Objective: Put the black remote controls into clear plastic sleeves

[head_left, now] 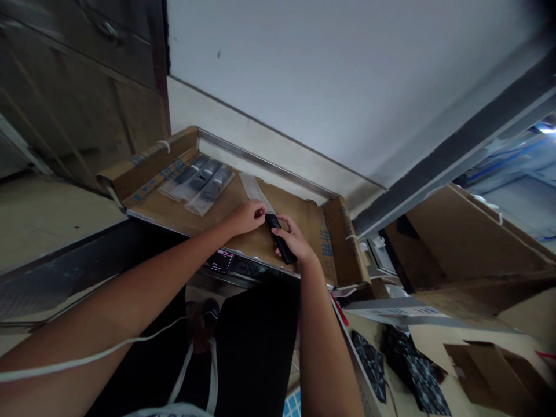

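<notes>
My right hand is wrapped round a long black object, held slantwise above the cardboard; its exact kind I cannot make out. A clear plastic sleeve stretches away from the far end of the black object. My left hand pinches at the near end of the sleeve, close to where the black object meets it. Whether the black object sits inside the sleeve is too small to tell. To the left lie several dark objects in clear plastic bags, side by side on the cardboard.
A cardboard tray with raised side flaps lines the work surface, against a pale wall panel. A small lit screen sits below the front edge. A white cable crosses my left arm. Cardboard boxes stand at lower right.
</notes>
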The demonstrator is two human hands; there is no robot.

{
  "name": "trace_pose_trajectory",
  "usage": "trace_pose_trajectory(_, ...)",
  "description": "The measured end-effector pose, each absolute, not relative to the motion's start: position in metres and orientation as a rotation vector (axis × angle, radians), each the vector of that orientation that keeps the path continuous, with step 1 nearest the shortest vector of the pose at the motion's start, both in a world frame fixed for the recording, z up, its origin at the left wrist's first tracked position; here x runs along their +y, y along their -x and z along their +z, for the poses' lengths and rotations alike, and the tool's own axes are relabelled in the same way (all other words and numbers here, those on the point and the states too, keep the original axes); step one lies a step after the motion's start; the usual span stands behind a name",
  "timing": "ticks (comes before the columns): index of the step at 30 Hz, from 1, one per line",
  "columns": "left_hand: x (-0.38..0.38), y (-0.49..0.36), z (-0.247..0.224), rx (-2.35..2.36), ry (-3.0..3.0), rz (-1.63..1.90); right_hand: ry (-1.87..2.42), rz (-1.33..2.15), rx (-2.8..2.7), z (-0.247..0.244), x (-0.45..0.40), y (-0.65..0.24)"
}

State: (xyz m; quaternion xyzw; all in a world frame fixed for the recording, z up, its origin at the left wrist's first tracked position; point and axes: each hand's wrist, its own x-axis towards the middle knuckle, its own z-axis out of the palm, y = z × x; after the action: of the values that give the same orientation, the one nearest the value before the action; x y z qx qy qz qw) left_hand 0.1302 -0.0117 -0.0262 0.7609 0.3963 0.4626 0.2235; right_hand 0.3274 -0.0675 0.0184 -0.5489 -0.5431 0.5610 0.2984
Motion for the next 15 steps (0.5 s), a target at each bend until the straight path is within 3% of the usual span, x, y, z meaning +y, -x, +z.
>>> trace_pose_trajectory(15, -0.018, -0.131, -0.024, 0.960, -2.154, 1.232, 1.430, 1.218, -1.268, -0.001, -0.056, -0.305)
